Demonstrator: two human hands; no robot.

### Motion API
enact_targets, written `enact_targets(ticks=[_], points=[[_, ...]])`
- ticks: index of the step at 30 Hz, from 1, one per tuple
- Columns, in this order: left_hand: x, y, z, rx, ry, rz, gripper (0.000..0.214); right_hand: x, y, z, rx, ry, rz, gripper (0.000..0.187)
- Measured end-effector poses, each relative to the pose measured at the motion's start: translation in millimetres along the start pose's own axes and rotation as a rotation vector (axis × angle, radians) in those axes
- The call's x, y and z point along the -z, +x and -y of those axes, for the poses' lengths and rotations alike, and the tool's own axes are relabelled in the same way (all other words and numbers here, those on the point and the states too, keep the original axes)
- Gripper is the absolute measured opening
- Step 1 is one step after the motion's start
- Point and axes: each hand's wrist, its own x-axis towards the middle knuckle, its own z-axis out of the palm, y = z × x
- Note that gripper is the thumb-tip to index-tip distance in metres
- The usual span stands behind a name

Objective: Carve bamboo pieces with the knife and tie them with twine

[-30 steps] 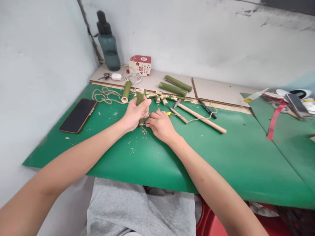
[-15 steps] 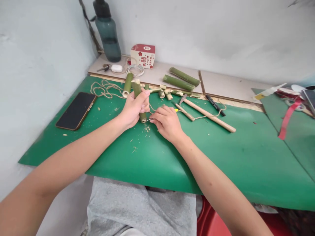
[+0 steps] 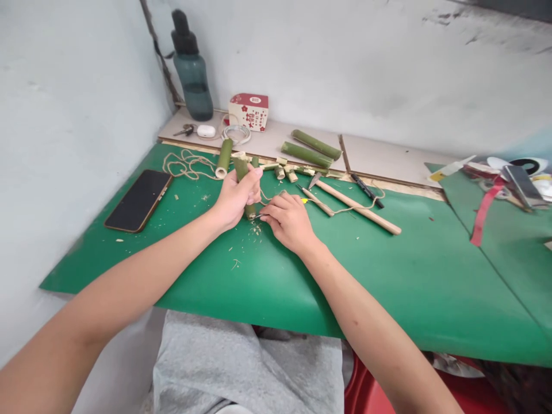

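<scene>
My left hand (image 3: 238, 192) is wrapped around a green bamboo tube (image 3: 241, 167), which stands nearly upright with its lower end at the green mat (image 3: 276, 287). Close by on the right, my right hand (image 3: 288, 219) is closed on a thin metal-tipped tool (image 3: 260, 215). Its tip meets the bottom end of the tube, and the fingers hide most of it. A yellow bit (image 3: 304, 200) shows just past the knuckles; I cannot tell whether it belongs to the tool. Pale shavings (image 3: 256, 228) lie scattered below the tube.
Behind my hands are another bamboo tube (image 3: 223, 158), short cut pieces (image 3: 290, 174) and twine (image 3: 186, 165). To the right lie a hammer (image 3: 357, 208), a wooden-handled tool (image 3: 317, 201) and a black pen (image 3: 366, 190). A phone (image 3: 138, 200) rests left; a bottle (image 3: 193, 80) stands behind.
The camera view has shifted slightly, so the scene sits a little differently. Both hands keep their grips, with the tool's tip still at the tube's lower end.
</scene>
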Motion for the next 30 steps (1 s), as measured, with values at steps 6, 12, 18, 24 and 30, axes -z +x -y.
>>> enact_targets(ticks=[6,12,18,24,30], points=[[1.6,2.5,-0.1,0.044,-0.030,-0.053,0.040,-2.2,1.5,-1.5,-0.018,0.015,-0.003,0.018],[-2.6,1.7,0.1,0.021,-0.012,-0.131,0.041,-2.4,2.4,0.7,0.007,-0.028,0.067,0.018],[7.2,6.6,-0.1,0.060,-0.089,-0.215,0.047,0.2,-1.4,-1.6,-0.032,0.038,-0.025,0.020],[8.9,3.1,-5.8,0.146,-0.181,-0.225,0.038,5.7,-3.7,-11.1,-0.106,0.182,-0.178,0.022],[6.9,0.6,-15.0,0.265,-0.257,-0.219,0.027,19.7,-6.7,-9.7,-0.140,0.282,-0.483,0.019]])
